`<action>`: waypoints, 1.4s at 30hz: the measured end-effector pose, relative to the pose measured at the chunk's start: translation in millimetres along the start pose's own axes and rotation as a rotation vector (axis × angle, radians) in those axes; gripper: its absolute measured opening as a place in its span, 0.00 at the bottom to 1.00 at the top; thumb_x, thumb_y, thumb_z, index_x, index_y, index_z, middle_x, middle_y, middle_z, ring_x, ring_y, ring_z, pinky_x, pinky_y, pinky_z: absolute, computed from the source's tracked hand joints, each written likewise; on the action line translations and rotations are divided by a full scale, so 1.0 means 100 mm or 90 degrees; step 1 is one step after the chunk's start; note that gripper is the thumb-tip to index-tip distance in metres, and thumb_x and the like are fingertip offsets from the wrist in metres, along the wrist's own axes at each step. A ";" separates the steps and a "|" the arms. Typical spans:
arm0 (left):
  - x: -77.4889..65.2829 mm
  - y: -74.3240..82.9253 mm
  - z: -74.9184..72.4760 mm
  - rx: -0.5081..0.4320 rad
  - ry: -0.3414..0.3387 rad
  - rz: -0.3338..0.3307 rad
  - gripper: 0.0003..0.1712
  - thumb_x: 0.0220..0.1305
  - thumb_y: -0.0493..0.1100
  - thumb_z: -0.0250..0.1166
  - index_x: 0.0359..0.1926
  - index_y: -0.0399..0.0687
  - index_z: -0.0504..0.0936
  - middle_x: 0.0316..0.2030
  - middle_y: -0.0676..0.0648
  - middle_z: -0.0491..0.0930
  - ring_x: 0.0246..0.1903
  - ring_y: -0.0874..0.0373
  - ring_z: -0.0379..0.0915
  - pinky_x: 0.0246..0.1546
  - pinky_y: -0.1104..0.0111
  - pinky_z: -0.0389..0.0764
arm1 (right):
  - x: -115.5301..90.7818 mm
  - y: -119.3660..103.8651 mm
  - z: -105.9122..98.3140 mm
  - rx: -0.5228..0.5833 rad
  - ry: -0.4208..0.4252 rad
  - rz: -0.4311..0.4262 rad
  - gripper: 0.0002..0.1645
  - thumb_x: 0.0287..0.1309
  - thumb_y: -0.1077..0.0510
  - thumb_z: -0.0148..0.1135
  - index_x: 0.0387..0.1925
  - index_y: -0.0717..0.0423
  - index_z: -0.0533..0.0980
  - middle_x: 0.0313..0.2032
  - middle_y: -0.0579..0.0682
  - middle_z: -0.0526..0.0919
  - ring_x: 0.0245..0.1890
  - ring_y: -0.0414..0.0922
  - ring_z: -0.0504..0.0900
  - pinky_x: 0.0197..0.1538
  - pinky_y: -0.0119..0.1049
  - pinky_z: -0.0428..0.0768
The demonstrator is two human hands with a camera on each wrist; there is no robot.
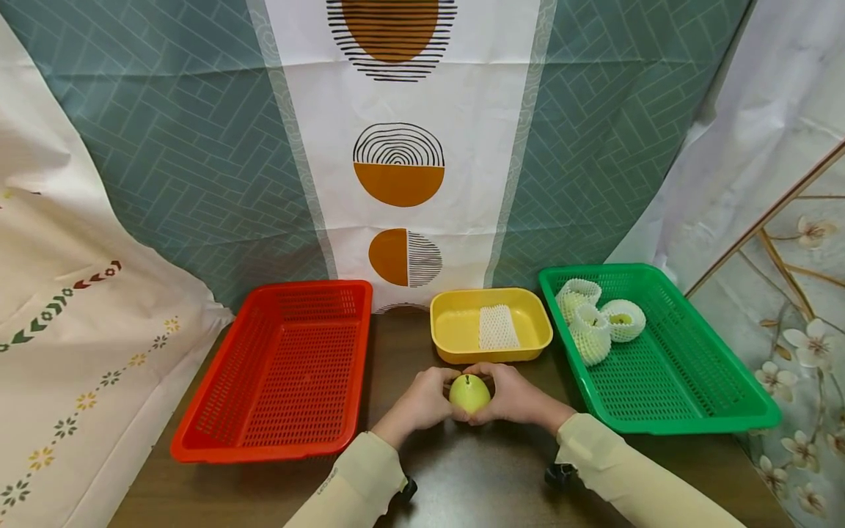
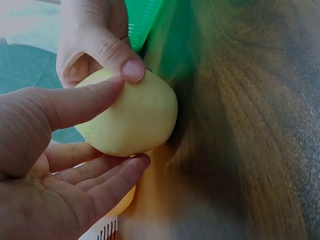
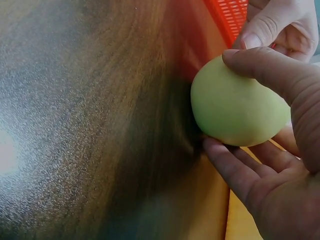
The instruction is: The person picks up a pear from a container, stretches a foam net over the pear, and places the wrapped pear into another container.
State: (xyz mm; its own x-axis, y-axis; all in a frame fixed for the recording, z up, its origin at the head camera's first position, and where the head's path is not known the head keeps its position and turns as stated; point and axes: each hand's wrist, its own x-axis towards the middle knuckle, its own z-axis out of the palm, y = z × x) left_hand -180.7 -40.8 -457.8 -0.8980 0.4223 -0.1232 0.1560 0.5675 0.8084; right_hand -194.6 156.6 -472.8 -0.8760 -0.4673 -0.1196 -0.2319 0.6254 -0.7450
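Note:
A yellow-green pear (image 1: 469, 394) with a short dark stem is held between both hands, low over the brown table and in front of the yellow tray. My left hand (image 1: 428, 400) grips its left side, the thumb (image 2: 87, 102) on the near face and the fingers curving around behind. From the right, my right hand (image 1: 513, 394) holds it the same way, its thumb (image 3: 265, 67) close to the left thumb. Both wrist views show the pear's smooth bare skin (image 3: 235, 107). Palms stay partly off the fruit.
The yellow tray (image 1: 454, 356) contains a white foam net (image 1: 498, 328). On the right stands a green basket (image 1: 680, 425) with several pears in foam nets (image 1: 590, 337) at its left side. A red basket (image 1: 264, 451) is on the left. Patterned cloth (image 1: 198, 147) hangs behind.

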 end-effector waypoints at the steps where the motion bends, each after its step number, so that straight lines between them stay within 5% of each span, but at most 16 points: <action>1: 0.00 0.00 0.00 0.003 -0.001 -0.002 0.36 0.34 0.42 0.80 0.50 0.47 0.79 0.41 0.52 0.83 0.38 0.62 0.77 0.39 0.68 0.79 | 0.00 0.00 0.00 -0.003 -0.003 -0.001 0.47 0.25 0.39 0.80 0.53 0.44 0.71 0.48 0.39 0.77 0.47 0.41 0.74 0.56 0.47 0.74; 15: 0.01 -0.03 0.00 0.011 -0.002 -0.013 0.37 0.32 0.41 0.81 0.50 0.46 0.79 0.42 0.51 0.82 0.40 0.60 0.77 0.43 0.64 0.79 | -0.03 0.02 0.00 -0.011 -0.011 -0.015 0.50 0.28 0.38 0.78 0.57 0.45 0.69 0.51 0.40 0.76 0.49 0.41 0.74 0.57 0.48 0.74; 22: -0.04 0.09 -0.21 0.029 0.028 -0.037 0.41 0.39 0.35 0.76 0.59 0.36 0.72 0.51 0.40 0.79 0.49 0.47 0.76 0.48 0.55 0.78 | -0.06 -0.07 -0.18 0.064 -0.045 -0.034 0.52 0.32 0.49 0.79 0.61 0.56 0.65 0.58 0.52 0.74 0.55 0.48 0.76 0.55 0.48 0.77; 28: -0.02 0.28 -0.43 0.008 0.160 -0.049 0.29 0.53 0.41 0.69 0.57 0.41 0.75 0.48 0.42 0.80 0.46 0.49 0.77 0.47 0.57 0.79 | -0.08 -0.24 -0.54 0.077 -0.050 -0.002 0.40 0.37 0.53 0.77 0.56 0.52 0.71 0.55 0.51 0.76 0.51 0.50 0.78 0.53 0.46 0.78; 36: 0.19 0.33 -0.51 -0.091 0.437 -0.005 0.12 0.58 0.48 0.66 0.44 0.54 0.84 0.35 0.54 0.82 0.34 0.59 0.75 0.37 0.68 0.80 | 0.09 -0.43 -0.96 -0.027 0.104 -0.016 0.22 0.50 0.50 0.69 0.47 0.52 0.77 0.49 0.54 0.81 0.46 0.49 0.81 0.48 0.42 0.80; 42: 0.37 0.20 -0.42 -0.149 0.525 -0.027 0.10 0.57 0.50 0.67 0.39 0.54 0.86 0.32 0.54 0.83 0.30 0.59 0.73 0.33 0.69 0.76 | 0.30 -0.35 -1.01 -0.092 0.152 0.025 0.20 0.53 0.48 0.66 0.47 0.50 0.78 0.50 0.51 0.80 0.50 0.51 0.78 0.53 0.46 0.77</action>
State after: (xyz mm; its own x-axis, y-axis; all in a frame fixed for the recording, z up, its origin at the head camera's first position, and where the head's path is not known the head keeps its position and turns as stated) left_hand -228.3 -43.1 -422.2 -0.9273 -0.2967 0.2281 0.1076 0.3723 0.9218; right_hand -255.7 183.5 -384.3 -0.9564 -0.2912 0.0233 -0.2382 0.7310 -0.6395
